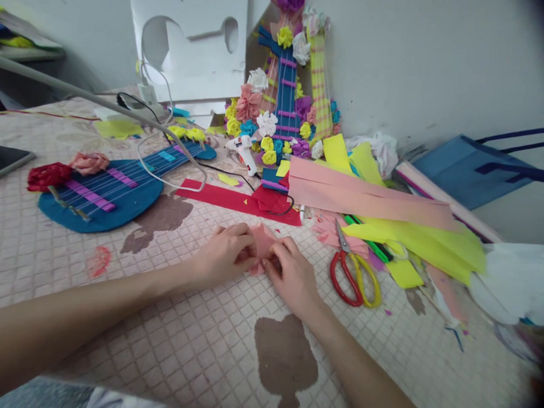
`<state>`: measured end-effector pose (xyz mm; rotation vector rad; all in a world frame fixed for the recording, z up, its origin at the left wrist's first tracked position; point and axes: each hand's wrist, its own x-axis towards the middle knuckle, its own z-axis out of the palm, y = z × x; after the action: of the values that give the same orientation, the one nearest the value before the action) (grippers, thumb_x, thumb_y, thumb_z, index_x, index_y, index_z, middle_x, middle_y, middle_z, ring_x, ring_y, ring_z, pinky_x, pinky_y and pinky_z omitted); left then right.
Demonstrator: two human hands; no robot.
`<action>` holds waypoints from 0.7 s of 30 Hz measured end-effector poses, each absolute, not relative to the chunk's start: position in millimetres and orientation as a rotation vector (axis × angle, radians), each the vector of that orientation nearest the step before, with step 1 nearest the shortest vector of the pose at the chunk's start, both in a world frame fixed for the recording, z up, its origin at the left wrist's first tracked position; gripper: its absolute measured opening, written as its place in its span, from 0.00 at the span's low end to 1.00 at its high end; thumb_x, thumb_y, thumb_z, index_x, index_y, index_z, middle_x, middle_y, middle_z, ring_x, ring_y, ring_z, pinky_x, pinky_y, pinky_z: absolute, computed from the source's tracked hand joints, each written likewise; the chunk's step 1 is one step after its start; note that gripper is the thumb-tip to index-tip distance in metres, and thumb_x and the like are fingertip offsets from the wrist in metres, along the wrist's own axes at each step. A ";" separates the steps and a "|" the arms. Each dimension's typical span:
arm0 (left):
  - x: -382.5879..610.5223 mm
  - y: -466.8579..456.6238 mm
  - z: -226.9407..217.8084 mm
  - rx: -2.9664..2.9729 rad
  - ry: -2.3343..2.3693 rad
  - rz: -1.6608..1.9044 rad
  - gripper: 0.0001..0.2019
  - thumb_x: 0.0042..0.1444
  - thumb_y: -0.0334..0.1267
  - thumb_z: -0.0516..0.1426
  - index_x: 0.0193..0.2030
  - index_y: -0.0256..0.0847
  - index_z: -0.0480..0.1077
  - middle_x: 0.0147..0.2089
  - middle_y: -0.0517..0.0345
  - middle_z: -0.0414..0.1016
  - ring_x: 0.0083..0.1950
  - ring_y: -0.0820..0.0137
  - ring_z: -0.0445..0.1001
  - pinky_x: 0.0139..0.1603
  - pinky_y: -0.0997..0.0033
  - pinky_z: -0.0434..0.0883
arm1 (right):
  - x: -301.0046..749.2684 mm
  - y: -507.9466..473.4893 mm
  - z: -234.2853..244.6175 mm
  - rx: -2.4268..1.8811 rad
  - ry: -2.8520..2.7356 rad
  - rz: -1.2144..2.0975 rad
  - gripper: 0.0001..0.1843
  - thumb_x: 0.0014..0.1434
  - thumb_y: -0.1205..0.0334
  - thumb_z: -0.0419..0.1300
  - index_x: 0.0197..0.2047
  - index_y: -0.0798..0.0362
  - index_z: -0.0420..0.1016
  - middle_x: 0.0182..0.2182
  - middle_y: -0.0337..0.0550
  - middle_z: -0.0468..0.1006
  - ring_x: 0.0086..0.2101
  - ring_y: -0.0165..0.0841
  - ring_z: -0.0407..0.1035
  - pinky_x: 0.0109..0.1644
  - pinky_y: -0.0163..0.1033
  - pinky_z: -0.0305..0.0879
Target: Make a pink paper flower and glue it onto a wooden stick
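Observation:
Between my two hands is a small piece of pink crepe paper [262,239], held just above or on the tablecloth. My left hand [229,254] pinches its left side, fingers curled in. On the other side my right hand [294,271] grips the paper's lower right edge between thumb and fingers. Part of the paper is hidden behind the fingers. Right of my right hand lie scissors [353,267] with one red and one yellow handle, blades partly spread. Beyond the hands lies a red paper strip [227,199], with folded red pieces [271,199] on it.
At left lies a blue guitar-shaped craft [133,183] with paper flowers. A white glue gun [243,151] stands behind, its cord near the red strip. Pink [367,193] and yellow sheets [432,244] pile at right. Flower-covered guitar crafts [285,96] lean on the wall. A white lamp arm [91,97] crosses the left.

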<state>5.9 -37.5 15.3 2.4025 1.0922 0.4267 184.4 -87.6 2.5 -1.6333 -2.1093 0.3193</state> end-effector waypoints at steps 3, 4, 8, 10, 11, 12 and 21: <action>4.2 -37.3 13.9 2.418 1.061 0.416 0.07 0.50 0.40 0.59 0.33 0.40 0.69 0.41 0.56 0.68 0.44 0.64 0.69 0.44 0.62 0.60 | 184.6 -87.6 3.3 -1.633 -2.116 0.333 0.02 0.58 0.66 0.55 0.33 0.50 0.67 0.37 0.40 0.68 0.34 0.31 0.68 0.35 0.36 0.62; 3.6 -37.3 13.8 2.417 1.046 0.407 0.08 0.49 0.41 0.60 0.34 0.40 0.69 0.42 0.56 0.68 0.45 0.64 0.68 0.44 0.62 0.60 | 184.8 -87.7 3.7 -1.631 -2.116 0.340 0.02 0.58 0.66 0.55 0.34 0.50 0.67 0.37 0.40 0.68 0.34 0.31 0.68 0.35 0.36 0.62; 1.7 -37.4 14.0 2.420 1.032 0.387 0.11 0.46 0.42 0.62 0.35 0.41 0.69 0.43 0.56 0.67 0.46 0.63 0.68 0.46 0.61 0.59 | 186.4 -88.9 5.5 -1.599 -2.112 0.401 0.01 0.58 0.65 0.56 0.35 0.50 0.66 0.38 0.41 0.68 0.33 0.31 0.68 0.35 0.36 0.64; 1.2 -36.9 13.9 2.426 1.027 0.387 0.12 0.45 0.43 0.63 0.35 0.41 0.69 0.43 0.56 0.67 0.46 0.62 0.68 0.45 0.62 0.59 | 187.3 -90.0 6.5 -1.580 -2.118 0.443 0.03 0.57 0.64 0.57 0.35 0.50 0.65 0.39 0.41 0.67 0.33 0.30 0.68 0.35 0.36 0.65; 1.0 -36.4 13.7 2.426 1.019 0.389 0.13 0.45 0.44 0.63 0.34 0.41 0.69 0.44 0.56 0.67 0.46 0.62 0.68 0.45 0.62 0.60 | 187.5 -90.6 6.9 -1.579 -2.122 0.451 0.04 0.56 0.64 0.58 0.35 0.50 0.65 0.39 0.41 0.67 0.33 0.30 0.68 0.35 0.36 0.65; 0.9 -35.7 13.5 2.424 1.006 0.390 0.13 0.44 0.44 0.64 0.34 0.41 0.69 0.43 0.56 0.67 0.46 0.62 0.68 0.45 0.62 0.60 | 187.6 -91.1 7.2 -1.582 -2.126 0.451 0.05 0.55 0.63 0.59 0.36 0.49 0.65 0.39 0.41 0.67 0.33 0.30 0.68 0.35 0.36 0.65; -4.0 -24.9 16.2 2.252 0.906 0.442 0.15 0.47 0.37 0.61 0.43 0.39 0.68 0.43 0.54 0.69 0.42 0.66 0.69 0.39 0.69 0.67 | 193.1 -89.9 10.9 -1.554 -2.071 0.585 0.15 0.52 0.66 0.62 0.44 0.50 0.65 0.42 0.43 0.66 0.40 0.34 0.67 0.43 0.41 0.67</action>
<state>-4.0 -24.9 16.2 2.2523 0.9056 0.4418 193.1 -89.9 10.9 -1.5541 -2.0711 0.5846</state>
